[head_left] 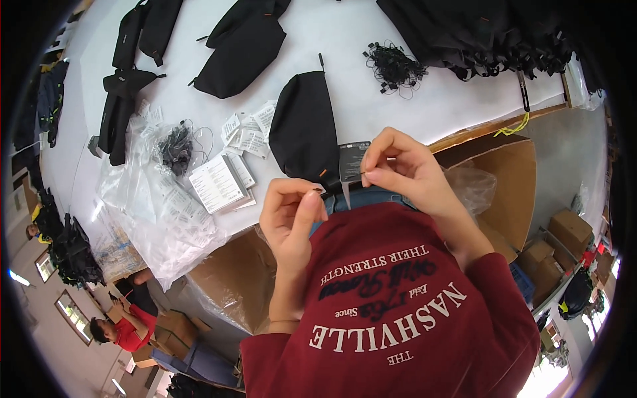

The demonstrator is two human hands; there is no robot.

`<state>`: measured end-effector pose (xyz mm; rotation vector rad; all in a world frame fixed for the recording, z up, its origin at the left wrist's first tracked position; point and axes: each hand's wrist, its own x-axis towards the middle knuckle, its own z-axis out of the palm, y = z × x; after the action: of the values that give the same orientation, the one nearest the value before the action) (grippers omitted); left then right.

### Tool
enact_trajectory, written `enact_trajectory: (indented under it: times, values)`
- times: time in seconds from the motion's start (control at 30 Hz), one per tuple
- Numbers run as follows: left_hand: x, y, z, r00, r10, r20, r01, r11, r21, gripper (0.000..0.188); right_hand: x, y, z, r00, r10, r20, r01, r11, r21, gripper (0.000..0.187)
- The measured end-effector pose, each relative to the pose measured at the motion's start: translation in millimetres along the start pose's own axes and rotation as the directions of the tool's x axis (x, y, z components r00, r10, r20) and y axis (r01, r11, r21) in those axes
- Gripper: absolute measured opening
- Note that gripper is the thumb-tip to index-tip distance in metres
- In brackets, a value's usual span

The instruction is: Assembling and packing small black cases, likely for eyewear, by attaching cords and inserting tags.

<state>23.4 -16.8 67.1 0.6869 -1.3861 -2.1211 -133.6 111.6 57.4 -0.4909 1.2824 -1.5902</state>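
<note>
A black fabric pouch (pixel 304 123) with a small orange tab lies at the table's front edge, just ahead of my hands. My left hand (pixel 290 215) is closed in a pinch by the pouch's near end; what its fingertips hold is too small to make out. To the right, my right hand (pixel 403 166) also pinches thumb against forefinger, on something too thin to name. Between the hands, beside the pouch, is a dark grey printed hang tag (pixel 353 161). A narrow pale strip (pixel 346 196) hangs below it.
Stacked white printed cards (pixel 217 184), loose white labels (pixel 249 137) and clear plastic bags (pixel 159 212) lie left. Black cords (pixel 394 66) and piled black bags (pixel 478 33) are at the far right. Cardboard boxes (pixel 507 192) stand below the table edge. A person in red (pixel 133 328) is lower left.
</note>
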Motion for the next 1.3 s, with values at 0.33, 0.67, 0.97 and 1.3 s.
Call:
enact_trajectory:
  times: [0.33,0.67,0.97,1.3]
  values:
    - [1,1,10,0.997,-0.010,0.081,-0.014,0.960,0.281,0.008,-1,-11,8,0.994,0.110,0.012,-0.110,0.971,0.214,0.011]
    - [7,2,14,0.985,0.050,0.167,-0.129,0.855,0.503,0.003,-1,6,17,0.996,-0.011,-0.086,0.020,0.994,0.107,0.012]
    - [8,1,18,0.987,0.061,0.149,-0.133,0.830,0.542,0.002,-2,10,21,0.989,0.050,-0.143,-0.034,0.994,0.108,0.017]
    - [11,-6,7,0.980,0.025,0.198,-0.129,0.838,0.531,0.013,-5,-5,13,0.953,-0.303,-0.030,0.263,0.869,-0.419,0.012]
